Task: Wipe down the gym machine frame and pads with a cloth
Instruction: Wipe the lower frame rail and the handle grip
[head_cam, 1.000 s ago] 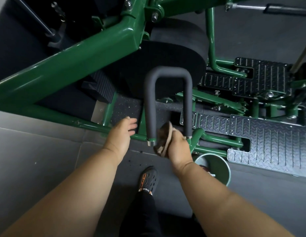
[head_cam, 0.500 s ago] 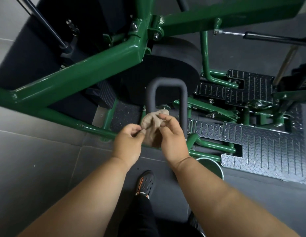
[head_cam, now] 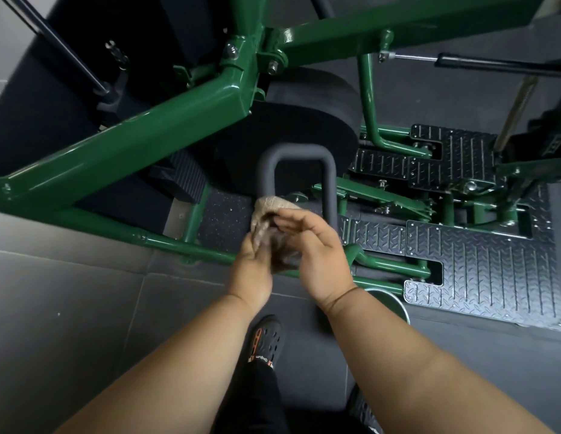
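A beige cloth (head_cam: 266, 211) is bunched between both of my hands, just in front of the lower left leg of the grey padded U-shaped handle (head_cam: 296, 153). My left hand (head_cam: 252, 267) grips the cloth from below. My right hand (head_cam: 317, 249) covers it from the right with fingers bent over it. The green machine frame (head_cam: 141, 142) runs diagonally above, with a big black roller pad (head_cam: 307, 114) behind the handle.
Black tread-pattern foot plates (head_cam: 479, 267) lie to the right. A green bucket (head_cam: 389, 302) shows partly under my right wrist. My black and orange shoe (head_cam: 266, 339) stands on the grey floor below. A black seat pad (head_cam: 53, 98) fills the upper left.
My right hand lifted the cloth off the bottom of the handle, my left hand joined it, and both now bunch the cloth together. The view has shifted slightly downward.
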A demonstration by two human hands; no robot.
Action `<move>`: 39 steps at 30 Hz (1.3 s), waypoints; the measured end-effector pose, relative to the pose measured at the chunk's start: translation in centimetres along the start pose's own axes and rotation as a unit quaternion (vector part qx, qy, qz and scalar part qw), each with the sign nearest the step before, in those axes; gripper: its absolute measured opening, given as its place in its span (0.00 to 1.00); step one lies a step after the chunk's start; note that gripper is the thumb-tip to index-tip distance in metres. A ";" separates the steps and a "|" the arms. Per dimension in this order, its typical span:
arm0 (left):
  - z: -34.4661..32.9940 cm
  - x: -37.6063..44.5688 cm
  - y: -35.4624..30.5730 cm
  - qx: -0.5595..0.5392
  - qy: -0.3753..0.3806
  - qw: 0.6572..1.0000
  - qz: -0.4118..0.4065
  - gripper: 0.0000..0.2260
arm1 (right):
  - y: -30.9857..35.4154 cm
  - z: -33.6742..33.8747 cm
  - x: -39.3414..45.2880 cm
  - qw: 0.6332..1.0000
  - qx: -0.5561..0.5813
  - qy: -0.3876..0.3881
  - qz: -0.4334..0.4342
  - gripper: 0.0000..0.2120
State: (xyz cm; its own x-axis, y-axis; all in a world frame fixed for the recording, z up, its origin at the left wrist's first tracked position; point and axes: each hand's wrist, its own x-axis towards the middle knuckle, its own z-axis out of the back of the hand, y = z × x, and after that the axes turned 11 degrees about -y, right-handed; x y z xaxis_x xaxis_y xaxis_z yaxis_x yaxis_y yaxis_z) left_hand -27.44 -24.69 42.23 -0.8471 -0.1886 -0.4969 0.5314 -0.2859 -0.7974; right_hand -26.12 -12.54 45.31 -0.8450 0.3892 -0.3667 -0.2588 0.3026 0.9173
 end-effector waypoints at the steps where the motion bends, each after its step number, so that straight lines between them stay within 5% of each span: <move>1: 0.0 0.7 -0.2 0.027 -0.044 0.999 0.002 0.13 | -0.1 0.4 0.0 0.999 -0.007 -0.034 0.014 0.23; 3: -0.2 2.6 -2.1 0.048 -0.103 0.993 0.012 0.18 | -0.2 1.1 0.4 0.996 -0.020 -0.077 0.029 0.21; 8: -1.9 9.4 -8.2 -0.105 -0.048 0.988 0.102 0.29 | 0.2 1.4 2.4 0.994 -0.068 -0.082 0.016 0.21; 12: -2.6 10.2 -10.8 -0.142 -0.031 0.987 0.073 0.27 | 0.4 0.9 4.0 0.992 -0.100 -0.069 0.031 0.20; 15: -2.1 9.9 -8.2 -0.078 -0.035 0.992 0.090 0.33 | 0.2 1.0 4.1 0.992 -0.094 -0.079 0.023 0.18; 19: -0.6 6.3 -0.9 0.064 -0.033 0.989 0.126 0.27 | -0.5 1.5 3.6 0.990 -0.106 -0.089 0.008 0.17; 23: 0.9 2.4 2.8 0.038 -0.003 0.986 0.163 0.24 | -1.1 2.4 3.1 0.991 -0.100 -0.090 -0.003 0.19; 26: 0.2 3.3 -1.6 0.016 -0.078 0.990 0.117 0.21 | -1.2 3.1 3.2 0.988 -0.102 -0.115 -0.007 0.19; 29: -1.4 6.3 -8.0 0.119 -0.066 0.990 -0.045 0.18 | -0.8 4.0 3.6 0.986 -0.110 -0.129 -0.001 0.18; 32: -3.5 9.1 -13.3 0.369 -0.073 0.900 -0.220 0.16 | -0.2 5.0 4.1 0.985 -0.108 -0.133 0.005 0.17; 37: -8.0 8.9 -16.7 0.731 -0.036 0.595 -0.331 0.15 | 0.2 6.8 4.8 0.982 -0.092 -0.167 0.009 0.14; 39: -9.7 9.7 -17.2 0.762 -0.013 0.550 -0.341 0.15 | 0.3 7.9 4.8 0.978 -0.083 -0.189 0.011 0.14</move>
State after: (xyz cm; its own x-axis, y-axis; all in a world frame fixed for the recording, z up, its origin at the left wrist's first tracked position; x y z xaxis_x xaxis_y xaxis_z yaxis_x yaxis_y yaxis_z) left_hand -44.85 -12.47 47.75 -0.8635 0.4440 -0.2393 -0.5043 -0.7504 0.4274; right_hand -26.53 -3.77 42.58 -0.6251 0.6978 -0.3497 -0.3423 0.1575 0.9263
